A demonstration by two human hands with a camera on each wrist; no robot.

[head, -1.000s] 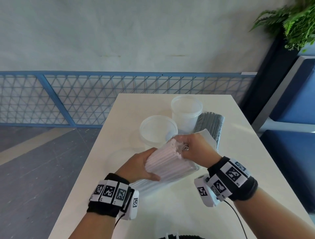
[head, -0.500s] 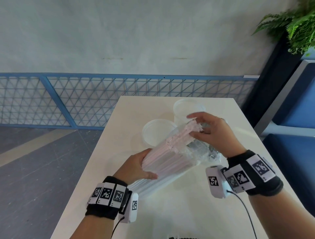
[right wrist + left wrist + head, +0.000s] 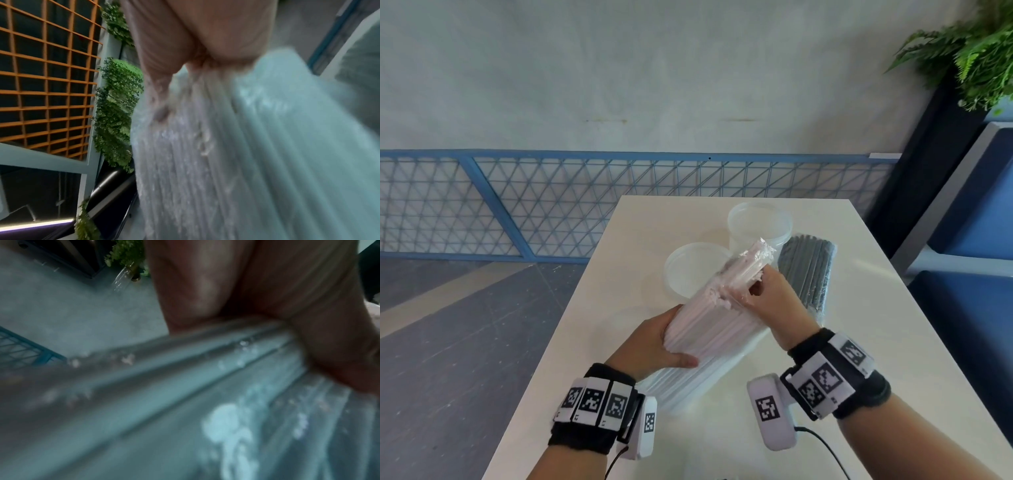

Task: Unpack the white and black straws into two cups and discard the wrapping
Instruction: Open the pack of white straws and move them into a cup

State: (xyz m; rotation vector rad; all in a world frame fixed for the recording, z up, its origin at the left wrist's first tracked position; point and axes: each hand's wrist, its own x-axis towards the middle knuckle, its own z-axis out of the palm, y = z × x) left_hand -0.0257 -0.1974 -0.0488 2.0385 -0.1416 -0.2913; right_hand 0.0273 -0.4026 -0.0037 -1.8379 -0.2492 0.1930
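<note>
1. Since half a second ago, right hand point(image 3: 768, 301) has dropped from the wrapper's top, fingers now curled onto the white straws point(image 3: 709, 318).
2. Left hand point(image 3: 654, 342) grips the bundle's lower side, tilted above the table point(image 3: 893, 359).
3. Beyond: near cup point(image 3: 690, 270), black straws point(image 3: 808, 270), far cup point(image 3: 758, 222).

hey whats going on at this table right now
A person is opening a pack of white straws over a white table. The left hand grips the pack's middle, while the right hand pinches the straws and clear wrapping at the torn upper end. Two clear cups stand empty behind it, and the black straws lie wrapped on the table beside them.
</note>
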